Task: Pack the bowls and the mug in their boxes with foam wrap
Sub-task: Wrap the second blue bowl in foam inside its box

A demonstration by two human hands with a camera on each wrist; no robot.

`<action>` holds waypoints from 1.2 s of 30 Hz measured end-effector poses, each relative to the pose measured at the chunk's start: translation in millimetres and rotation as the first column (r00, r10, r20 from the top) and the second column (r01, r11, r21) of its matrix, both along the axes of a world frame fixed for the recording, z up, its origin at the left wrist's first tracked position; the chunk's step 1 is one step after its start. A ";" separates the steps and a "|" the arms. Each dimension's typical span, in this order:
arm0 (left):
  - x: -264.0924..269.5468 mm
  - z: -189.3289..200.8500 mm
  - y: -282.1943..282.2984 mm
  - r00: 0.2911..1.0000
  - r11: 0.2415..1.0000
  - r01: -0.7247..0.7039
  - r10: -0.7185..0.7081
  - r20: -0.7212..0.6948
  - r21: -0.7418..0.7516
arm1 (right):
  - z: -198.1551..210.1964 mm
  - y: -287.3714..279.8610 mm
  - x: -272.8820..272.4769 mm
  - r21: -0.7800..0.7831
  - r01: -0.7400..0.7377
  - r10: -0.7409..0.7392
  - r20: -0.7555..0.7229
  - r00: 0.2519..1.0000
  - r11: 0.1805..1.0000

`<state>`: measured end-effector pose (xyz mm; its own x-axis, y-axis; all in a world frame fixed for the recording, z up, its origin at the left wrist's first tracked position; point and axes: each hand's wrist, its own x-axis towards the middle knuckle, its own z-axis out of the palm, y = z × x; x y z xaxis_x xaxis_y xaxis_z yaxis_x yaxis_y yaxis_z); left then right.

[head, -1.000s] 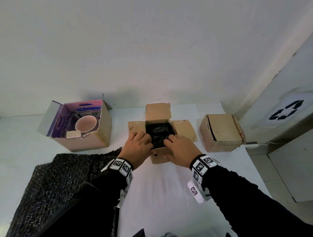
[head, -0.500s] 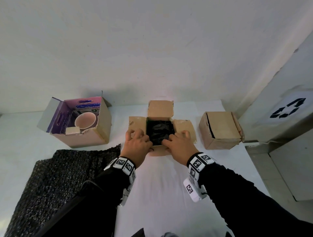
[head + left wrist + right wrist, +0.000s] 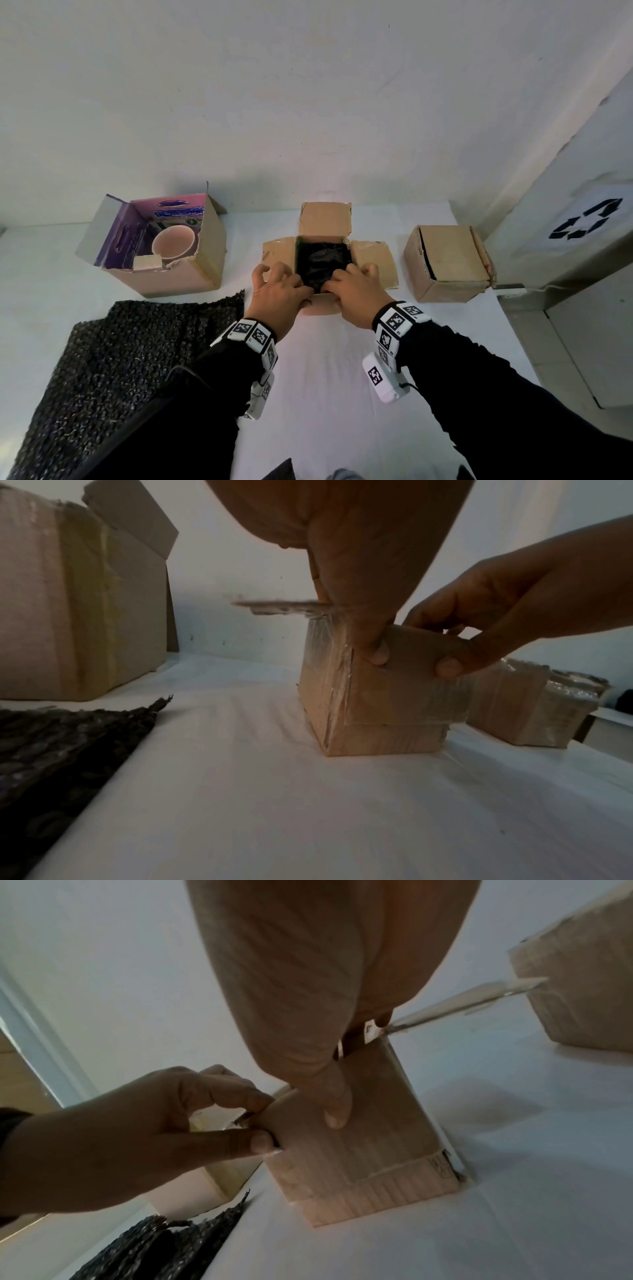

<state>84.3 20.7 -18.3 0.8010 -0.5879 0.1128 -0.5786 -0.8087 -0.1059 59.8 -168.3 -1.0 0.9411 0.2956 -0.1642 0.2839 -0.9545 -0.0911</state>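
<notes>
A small cardboard box (image 3: 323, 219) stands open at the table's middle, with a black foam-wrapped item (image 3: 320, 263) inside. My left hand (image 3: 284, 287) and right hand (image 3: 346, 284) both pinch its near flap (image 3: 411, 677), which hangs down the front wall. In the left wrist view my left thumb (image 3: 375, 649) presses the flap's face; in the right wrist view my right thumb (image 3: 335, 1107) does the same. A pink mug (image 3: 174, 241) sits in a bigger open box (image 3: 191, 277) at the left. Black foam wrap (image 3: 137, 359) lies at the near left.
A closed cardboard box (image 3: 445, 263) stands to the right of the open one. The white wall runs close behind the boxes. At the far right is a bin (image 3: 582, 240) with a recycling mark. White tabletop (image 3: 325, 394) shows between my arms.
My fingers have drawn back from the wrapped item in the box opening to the near flap, and both hands now pinch it. The boxes have not moved.
</notes>
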 end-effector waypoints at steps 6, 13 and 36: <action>2.4 3.4 -4.2 1.000 0.996 0.014 -0.012 -0.018 0.088 | 7.5 4.9 5.7 -0.107 -0.053 0.054 0.008 0.998 0.993; -5.5 -0.6 -2.3 0.995 0.996 -0.006 -0.002 0.096 0.092 | -4.6 -10.3 -3.2 -0.143 -0.107 0.140 0.244 0.960 0.984; -8.5 -4.2 -2.8 0.996 0.994 0.006 -0.016 0.089 0.111 | -14.5 -21.7 -1.2 -0.255 -0.153 0.214 0.231 0.949 0.955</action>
